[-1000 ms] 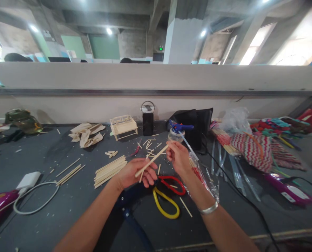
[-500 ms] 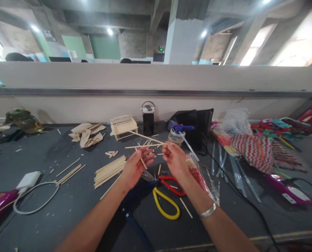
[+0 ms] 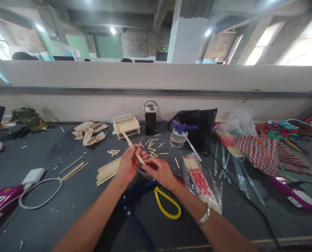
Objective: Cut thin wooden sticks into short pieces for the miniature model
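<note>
Thin wooden sticks lie together in a narrow bundle, slanting away from me over the desk. My left hand is closed round them near their close end. At that end, the bent fingers of my right hand pinch the stick tips; the exact contact is partly hidden. Beyond the sticks' far end stands a small wooden model bench. Left of my left hand is a pile of wooden sticks. Below my hands lie a yellow-handled tool and a dark blue tool, both partly covered.
Short cut pieces are scattered past my hands. A blue glue gun rests on a glass jar. Bagged sticks lie to the right, with a black cable beyond. A phone stands at the back; a power strip is left.
The sticks, crossed and spread before, now lie together and point away from me. My right hand has moved down and left to their near end. My left hand has closed round them.
</note>
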The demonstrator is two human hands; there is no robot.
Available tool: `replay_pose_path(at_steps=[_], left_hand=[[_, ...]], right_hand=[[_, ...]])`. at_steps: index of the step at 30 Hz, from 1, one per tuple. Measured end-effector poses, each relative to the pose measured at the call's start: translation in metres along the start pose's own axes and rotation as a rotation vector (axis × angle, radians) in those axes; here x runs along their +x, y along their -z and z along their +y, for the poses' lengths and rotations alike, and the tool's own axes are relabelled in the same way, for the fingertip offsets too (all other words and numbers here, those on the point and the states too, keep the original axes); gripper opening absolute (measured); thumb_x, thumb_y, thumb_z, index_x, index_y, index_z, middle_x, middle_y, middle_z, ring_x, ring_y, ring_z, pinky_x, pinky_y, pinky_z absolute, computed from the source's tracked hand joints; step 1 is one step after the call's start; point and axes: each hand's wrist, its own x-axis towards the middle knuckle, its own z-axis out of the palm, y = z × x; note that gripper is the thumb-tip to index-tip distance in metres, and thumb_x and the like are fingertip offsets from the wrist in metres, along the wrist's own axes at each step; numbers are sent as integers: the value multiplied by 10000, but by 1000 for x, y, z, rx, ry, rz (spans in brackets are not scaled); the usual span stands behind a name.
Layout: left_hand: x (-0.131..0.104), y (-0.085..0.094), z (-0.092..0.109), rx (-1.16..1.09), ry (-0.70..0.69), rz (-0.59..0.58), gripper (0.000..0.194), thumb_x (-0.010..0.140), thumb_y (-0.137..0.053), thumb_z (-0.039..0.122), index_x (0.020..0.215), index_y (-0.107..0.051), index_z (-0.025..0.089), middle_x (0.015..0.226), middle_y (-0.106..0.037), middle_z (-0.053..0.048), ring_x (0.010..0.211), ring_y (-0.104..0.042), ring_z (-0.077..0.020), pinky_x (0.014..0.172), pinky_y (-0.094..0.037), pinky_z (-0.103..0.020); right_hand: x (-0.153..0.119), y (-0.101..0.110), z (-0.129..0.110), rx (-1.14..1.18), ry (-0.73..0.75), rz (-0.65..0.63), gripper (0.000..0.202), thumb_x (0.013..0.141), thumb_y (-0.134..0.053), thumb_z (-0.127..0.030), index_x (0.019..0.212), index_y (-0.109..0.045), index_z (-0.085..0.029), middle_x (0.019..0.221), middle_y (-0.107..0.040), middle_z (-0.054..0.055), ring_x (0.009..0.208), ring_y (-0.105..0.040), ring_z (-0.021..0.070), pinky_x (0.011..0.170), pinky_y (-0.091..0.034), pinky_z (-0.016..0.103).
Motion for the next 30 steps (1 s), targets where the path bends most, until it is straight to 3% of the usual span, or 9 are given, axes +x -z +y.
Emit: replay_pose_path(at_steps=[4, 9, 15, 21, 27, 30], left_hand=[[1, 3, 3, -33, 44, 0, 175, 766, -697, 264, 842, -622, 126, 572, -454, 68, 489, -492, -60, 480, -478, -195], [0, 0, 1, -38, 65, -41, 158, 786, -674, 259, 843, -614, 125, 564, -418, 73, 458, -408, -40, 440, -418, -173], [-7, -7, -2, 72, 41, -52, 176, 818, -643, 316, 886, -610, 158, 610, -495, 57, 604, -590, -93, 637, -510, -237], [-12, -16, -8, 141, 42, -38, 301, 801, -661, 336, 1029, -638, 142, 829, -689, -49, 874, -670, -200, 783, -513, -314], [-13, -20, -6, 214, 67, 26, 328, 779, -665, 347, 1026, -645, 132, 955, -705, -103, 849, -660, -188, 765, -507, -305], [-13, -11, 16, 448, 78, 71, 313, 776, -629, 388, 967, -644, 140, 876, -677, -71, 665, -626, -140, 580, -473, -253]], right_hand=[[0, 6, 1, -107, 84, -96, 187, 782, -684, -346, 896, -671, -199, 806, -697, -2, 660, -600, 123, 622, -451, 223], [1, 6, 7, -199, 31, -39, 214, 768, -701, -403, 819, -656, -200, 784, -700, 1, 696, -608, 140, 656, -448, 240], [0, 10, 4, -164, 42, -102, 234, 769, -678, -371, 913, -652, -189, 731, -662, -17, 608, -565, 121, 599, -423, 227], [5, 15, 1, -335, -1, -44, 147, 802, -564, -248, 693, -639, -184, 646, -628, -26, 576, -516, 107, 570, -358, 213], [7, 26, -18, -504, -120, -41, 113, 769, -558, -229, 676, -612, -195, 636, -623, -28, 579, -530, 112, 562, -332, 212], [-8, 46, -26, -698, -259, -51, 138, 776, -545, -229, 662, -617, -196, 646, -647, -5, 592, -552, 127, 551, -305, 225]])
